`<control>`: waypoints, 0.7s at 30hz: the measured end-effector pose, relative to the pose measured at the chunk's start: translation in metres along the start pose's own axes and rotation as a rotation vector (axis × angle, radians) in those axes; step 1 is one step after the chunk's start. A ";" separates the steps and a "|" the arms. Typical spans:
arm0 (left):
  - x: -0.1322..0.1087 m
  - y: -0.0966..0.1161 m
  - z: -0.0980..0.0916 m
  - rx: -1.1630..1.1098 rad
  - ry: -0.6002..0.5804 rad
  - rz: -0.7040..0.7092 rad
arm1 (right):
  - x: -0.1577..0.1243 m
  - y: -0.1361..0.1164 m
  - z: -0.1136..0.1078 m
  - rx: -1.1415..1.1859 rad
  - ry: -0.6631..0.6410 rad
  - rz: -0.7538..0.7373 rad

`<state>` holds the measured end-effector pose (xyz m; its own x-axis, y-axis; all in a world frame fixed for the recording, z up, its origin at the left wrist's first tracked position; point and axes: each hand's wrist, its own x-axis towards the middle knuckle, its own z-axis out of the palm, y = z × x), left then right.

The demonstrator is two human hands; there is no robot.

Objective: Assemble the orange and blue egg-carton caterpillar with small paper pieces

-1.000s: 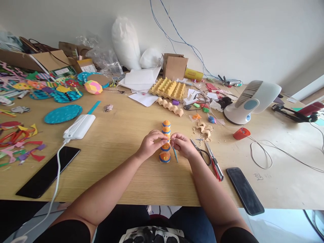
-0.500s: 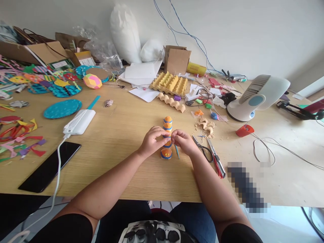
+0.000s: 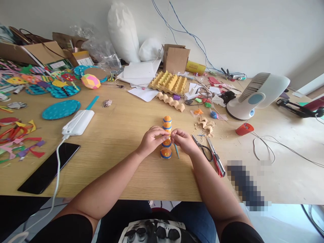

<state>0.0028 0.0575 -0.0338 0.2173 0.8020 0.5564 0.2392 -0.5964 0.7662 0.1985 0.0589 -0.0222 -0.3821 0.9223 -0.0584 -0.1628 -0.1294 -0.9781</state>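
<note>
An orange egg-carton strip with blue bands stands upright-bumped on the wooden table, running away from me; its nearest bump has small yellow eyes. Over its middle, my left hand is closed, thumb and index fingertips pinched together. My right hand is closed in a pinch just to the right, its fingertips close to those of the left. Whatever lies between the fingertips is too small to make out. A thin blue stick lies right of the strip, below my right hand.
Scissors and a red cutter lie right of my right hand. A white power bank and black phone are at left. Yellow egg tray, orange cup and white fan stand farther off.
The view has shifted very slightly. Both hands keep nearly the same pinched pose above the strip.
</note>
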 end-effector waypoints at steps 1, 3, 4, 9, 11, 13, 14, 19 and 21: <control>0.000 0.000 0.000 0.002 0.004 0.008 | 0.000 0.000 0.000 0.001 0.002 -0.001; 0.000 0.001 0.000 0.006 0.010 0.019 | 0.000 0.000 0.000 0.005 0.001 -0.002; 0.001 0.001 0.000 0.008 0.010 0.022 | 0.000 0.000 0.000 0.008 0.000 -0.003; 0.000 0.003 0.000 0.024 0.013 0.042 | 0.001 0.003 -0.002 0.014 -0.013 -0.006; 0.000 0.003 0.000 0.036 0.018 0.060 | 0.001 0.002 -0.002 0.007 -0.012 -0.001; 0.000 0.003 0.000 0.053 0.021 0.079 | 0.000 0.001 -0.001 0.005 -0.005 0.005; 0.000 0.002 0.000 0.064 0.022 0.090 | 0.000 0.000 0.000 0.006 -0.001 0.007; 0.000 0.002 -0.001 0.126 0.022 0.138 | -0.001 -0.002 0.002 0.011 0.008 0.006; 0.000 0.003 -0.002 0.137 0.029 0.154 | -0.001 -0.001 0.001 0.014 0.007 0.006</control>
<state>0.0020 0.0563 -0.0312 0.2347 0.7007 0.6737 0.3323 -0.7092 0.6218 0.1978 0.0575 -0.0209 -0.3771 0.9238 -0.0660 -0.1732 -0.1403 -0.9748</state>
